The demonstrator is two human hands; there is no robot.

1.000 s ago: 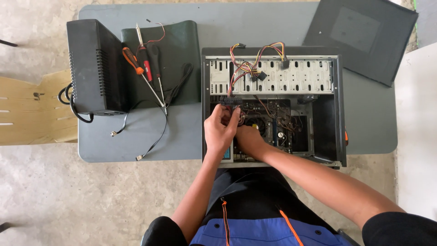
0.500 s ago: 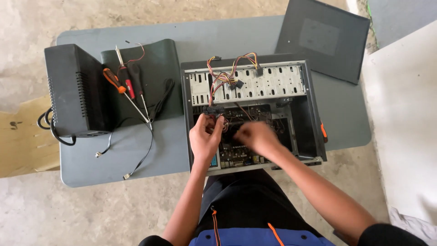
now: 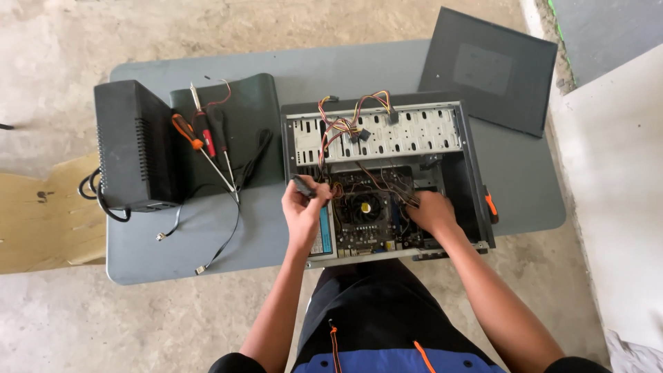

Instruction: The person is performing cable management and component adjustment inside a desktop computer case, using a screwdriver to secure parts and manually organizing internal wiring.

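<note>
An open computer case (image 3: 476, 173) lies flat on a grey table (image 3: 387, 65), its motherboard (image 3: 364, 215) and a bundle of coloured wires (image 3: 345, 124) exposed. My left hand (image 3: 300, 207) is at the case's left edge, fingers closed on a small black connector (image 3: 304, 185) with a cable leading into the case. My right hand (image 3: 429, 211) reaches inside the case at the right side of the motherboard, fingers down among thin wires; what it touches is hidden.
A black box-shaped unit (image 3: 135, 148) stands at the table's left with cables trailing. A dark mat (image 3: 255, 110) holds screwdrivers (image 3: 200, 145) and a soldering iron. A dark side panel (image 3: 487, 69) lies at the back right. Flattened cardboard (image 3: 41, 214) lies on the floor left.
My hands, together over the motherboard earlier, have separated: the left drew a black connector toward the case's left edge, the right moved to the right side of the board.
</note>
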